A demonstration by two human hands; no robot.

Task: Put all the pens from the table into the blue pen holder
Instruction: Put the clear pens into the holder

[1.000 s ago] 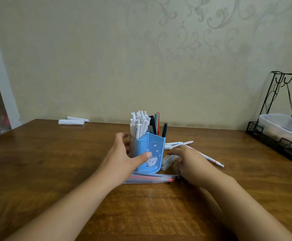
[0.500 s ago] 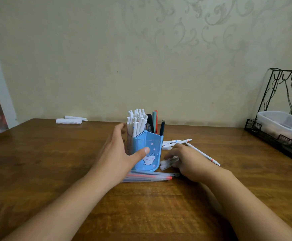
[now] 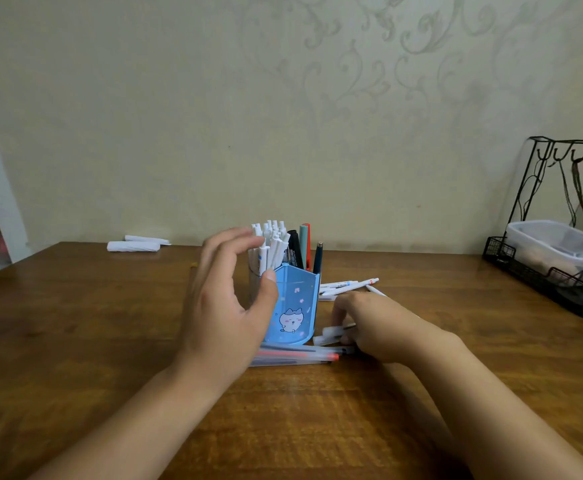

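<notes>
Blue pen holder (image 3: 295, 306): stood upright on the wooden table (image 3: 75, 341) at centre frame, crowded with white pens (image 3: 271, 244) and a few dark, teal and red ones.
Left hand (image 3: 220, 306): raised at the holder's left side, fingers spread and relaxed, grasping nothing; thumb tip at the holder's rim.
Right hand (image 3: 376, 327): low on the table right of the holder, fingers curled over a white pen (image 3: 330, 334); whether it actually gripped the pen could not be told.
Clear-barrelled pens (image 3: 293, 356): lay before the holder's base.
More white pens (image 3: 347, 285): lay behind the right hand.
Black wire rack (image 3: 560, 237): far right of frame.
</notes>
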